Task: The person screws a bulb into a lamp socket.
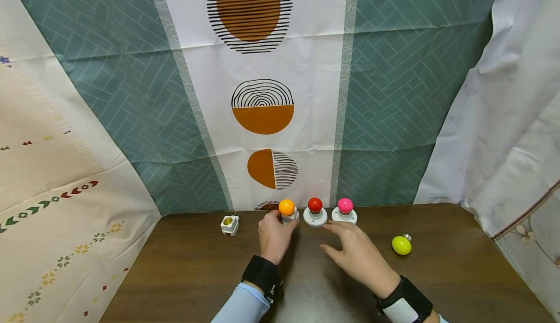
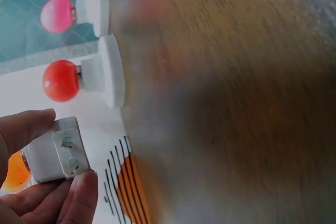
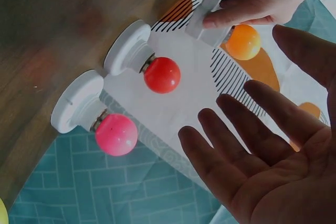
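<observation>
My left hand grips a white square lamp holder between thumb and fingers, with an orange bulb fitted in it. In the left wrist view the holder's underside shows, so it is lifted off the table. My right hand holds nothing; its fingers are spread, near the round white bases. A red bulb stands upright in one round base, and a pink bulb in the other round base to its right.
Another square lamp holder, without a bulb, sits on the left of the brown table. A yellow-green bulb lies loose at the right. Patterned cloth hangs behind the table's back edge.
</observation>
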`<state>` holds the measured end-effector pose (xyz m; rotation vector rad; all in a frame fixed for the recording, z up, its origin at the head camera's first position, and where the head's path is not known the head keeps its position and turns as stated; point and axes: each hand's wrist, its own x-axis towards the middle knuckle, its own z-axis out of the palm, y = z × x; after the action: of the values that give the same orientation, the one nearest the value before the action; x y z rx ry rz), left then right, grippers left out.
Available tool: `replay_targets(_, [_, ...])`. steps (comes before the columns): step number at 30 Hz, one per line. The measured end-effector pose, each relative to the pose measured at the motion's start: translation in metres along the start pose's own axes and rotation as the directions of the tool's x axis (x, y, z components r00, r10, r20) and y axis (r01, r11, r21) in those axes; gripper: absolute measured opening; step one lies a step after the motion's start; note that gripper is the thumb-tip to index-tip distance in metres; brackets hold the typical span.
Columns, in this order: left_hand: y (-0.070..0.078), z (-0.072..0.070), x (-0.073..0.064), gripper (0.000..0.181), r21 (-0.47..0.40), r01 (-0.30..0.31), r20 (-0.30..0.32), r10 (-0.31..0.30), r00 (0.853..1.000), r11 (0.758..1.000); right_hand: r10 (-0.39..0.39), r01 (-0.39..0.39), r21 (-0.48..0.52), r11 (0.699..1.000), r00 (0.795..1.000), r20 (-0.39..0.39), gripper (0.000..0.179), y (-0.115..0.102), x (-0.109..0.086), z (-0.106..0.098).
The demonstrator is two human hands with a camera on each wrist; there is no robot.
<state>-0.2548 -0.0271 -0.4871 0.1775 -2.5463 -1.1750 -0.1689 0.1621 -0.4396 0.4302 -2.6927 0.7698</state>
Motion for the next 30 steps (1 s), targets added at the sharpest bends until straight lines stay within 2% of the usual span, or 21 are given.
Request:
replay_targets(7, [-0.001, 0.015, 0.007, 0.039, 0.026, 0.040, -0.021, -0.040, 0.999, 0.999, -0.020, 0.021, -0.036, 0.999, 1.000, 0.017, 0.048, 0.007, -0.001, 0.003])
replay_targets(13, [-0.002, 0.024, 0.010, 0.040, 0.048, 0.072, -0.018, -0.071, 0.997, 0.996, 0.005, -0.002, -0.056, 0.998, 0.998, 0.061, 0.051, 0.010, -0.003, 0.004])
replay_targets(20, [-0.002, 0.032, 0.013, 0.038, 0.086, 0.073, -0.003, -0.073, 0.997, 0.994, 0.048, -0.042, -0.069, 0.997, 0.995, 0.092, 0.054, 0.011, -0.005, 0.005])
replay_targets(30, [-0.002, 0.040, 0.016, 0.039, 0.121, 0.080, 0.018, -0.083, 0.996, 0.989, 0.021, -0.014, -0.082, 0.997, 0.996, 0.088, 0.053, 0.017, -0.005, 0.006])
